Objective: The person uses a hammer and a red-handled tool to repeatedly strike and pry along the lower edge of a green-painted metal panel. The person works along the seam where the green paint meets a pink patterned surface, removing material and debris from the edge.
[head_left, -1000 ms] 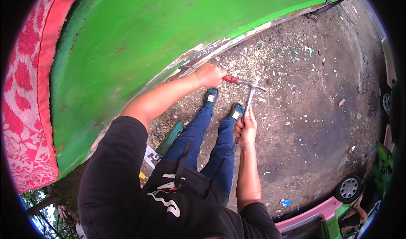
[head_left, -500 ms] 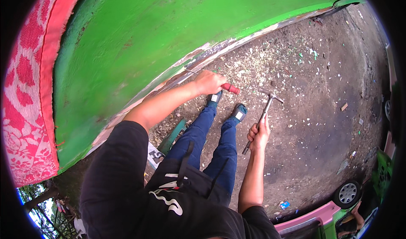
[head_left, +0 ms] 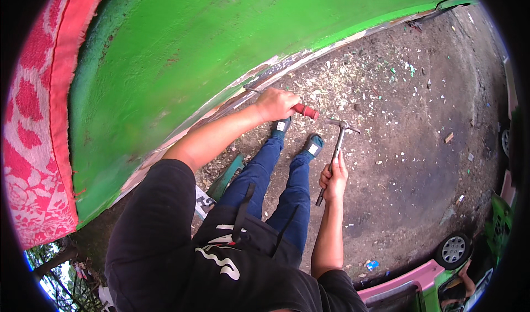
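My left hand (head_left: 275, 103) is closed around a red-handled chisel (head_left: 305, 111). Its thin metal shaft points up and left, with the tip at the chipped lower edge of a large green painted panel (head_left: 193, 41). Bare, flaking patches run along that edge. In my right hand (head_left: 334, 178) I grip a metal hammer (head_left: 338, 146) by its shaft, head upward. The hammer head is a short gap to the right of the chisel's butt end, not touching it. My fingers hide part of the chisel handle.
Pale chips (head_left: 331, 83) litter the dirt ground around my feet. A green bench-like piece (head_left: 226, 177) stands by my left leg. A patterned red cloth (head_left: 41, 146) hangs at far left. At lower right are a pink and green vehicle with a wheel (head_left: 454, 251) and another person's arm (head_left: 468, 281).
The hammer head has swung left, closer to the chisel's butt end. My left hand and the chisel have shifted slightly to the right, with the tip still at the panel edge.
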A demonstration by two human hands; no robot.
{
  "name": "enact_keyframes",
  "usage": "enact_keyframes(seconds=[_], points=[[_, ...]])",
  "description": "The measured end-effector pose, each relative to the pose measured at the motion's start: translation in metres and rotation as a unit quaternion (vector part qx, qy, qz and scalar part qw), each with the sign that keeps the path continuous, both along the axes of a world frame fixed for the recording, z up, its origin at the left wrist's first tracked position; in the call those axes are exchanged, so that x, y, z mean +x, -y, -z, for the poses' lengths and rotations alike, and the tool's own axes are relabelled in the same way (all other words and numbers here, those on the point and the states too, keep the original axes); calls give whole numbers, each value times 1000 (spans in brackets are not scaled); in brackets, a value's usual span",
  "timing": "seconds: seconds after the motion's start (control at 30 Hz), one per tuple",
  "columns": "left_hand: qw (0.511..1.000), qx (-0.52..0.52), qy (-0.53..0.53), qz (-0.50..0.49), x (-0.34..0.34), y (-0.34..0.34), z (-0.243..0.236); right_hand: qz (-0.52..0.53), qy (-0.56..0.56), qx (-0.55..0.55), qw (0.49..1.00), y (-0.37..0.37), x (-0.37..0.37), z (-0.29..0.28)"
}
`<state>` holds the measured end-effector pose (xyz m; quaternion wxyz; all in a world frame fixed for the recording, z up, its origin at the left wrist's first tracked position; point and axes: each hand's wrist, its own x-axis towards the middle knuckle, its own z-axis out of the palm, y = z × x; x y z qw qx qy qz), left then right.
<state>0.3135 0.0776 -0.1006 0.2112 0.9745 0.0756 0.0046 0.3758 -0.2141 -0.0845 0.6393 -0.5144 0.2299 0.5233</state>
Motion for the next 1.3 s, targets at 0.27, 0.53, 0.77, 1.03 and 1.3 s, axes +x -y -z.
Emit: enact_keyframes(seconds=[0.27,0.53,0.77,1.03,1.3], points=[[1000,7,6,-12,4,-8,9,118,129,-59,983,-36,0,-47],[1000,0,14,-23,8,-6,6,65,121,-50,989,-33,17,-33],[999,-12,-17,-37,3,-7,5,87,83,-1,993,-37,12,-33],[999,-16,-31,-22,0,-3,6,64,80,-31,994,-28,9,-23],[998,-11,-48,-31,-4,-5,9,34,88,-16,995,-27,5,-18]])
